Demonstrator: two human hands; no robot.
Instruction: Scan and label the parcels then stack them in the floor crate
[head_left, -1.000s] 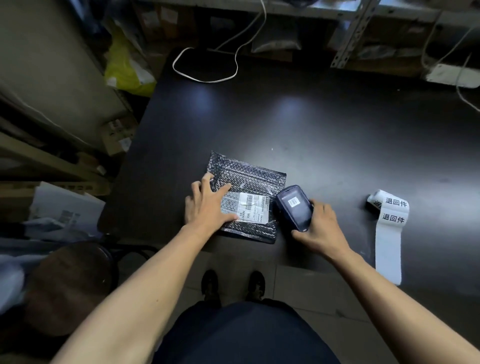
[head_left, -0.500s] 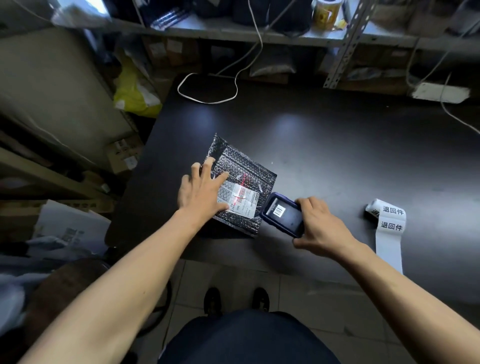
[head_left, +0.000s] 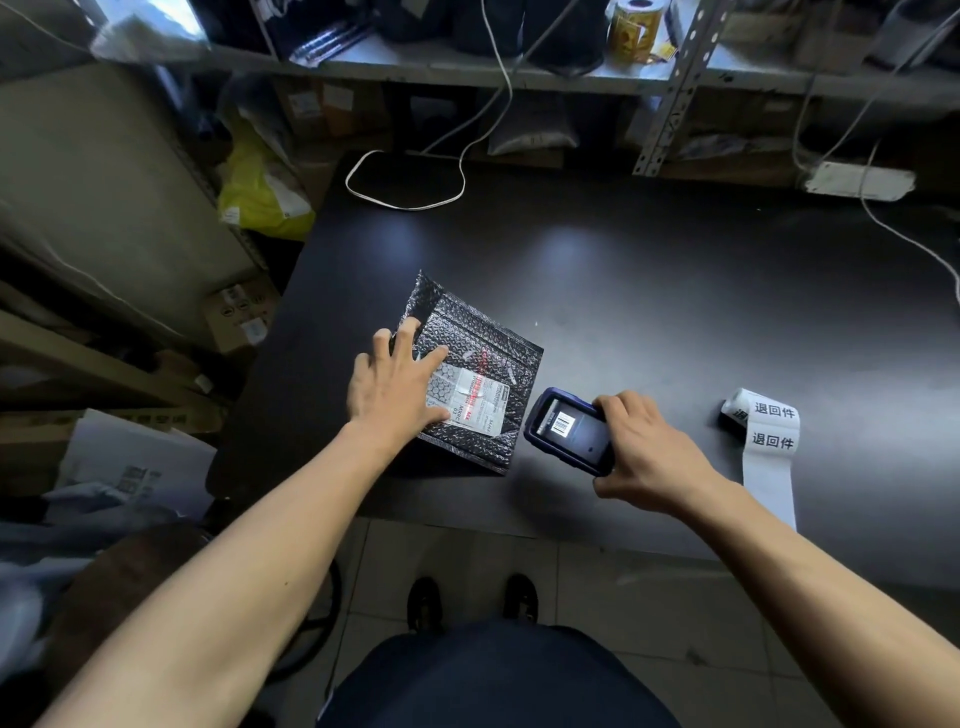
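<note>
Since a second ago the black bubble mailer (head_left: 470, 374) has turned so one corner points toward the tabletop's far edge, and the handheld scanner (head_left: 569, 437) now sits tilted just beside the mailer's right corner with a red scan line across the shipping label (head_left: 469, 399). At the front-left part of the dark tabletop (head_left: 649, 291) the left hand (head_left: 390, 387) presses flat on the mailer, fingers spread and straight, its thumb touching the label's left side. Next, the right hand (head_left: 647, 454) grips the scanner, fingers curled over its far end and thumb under the near edge. Toward the front-right edge lies a roll of printed stickers (head_left: 763, 431), its strip hanging over the edge.
</note>
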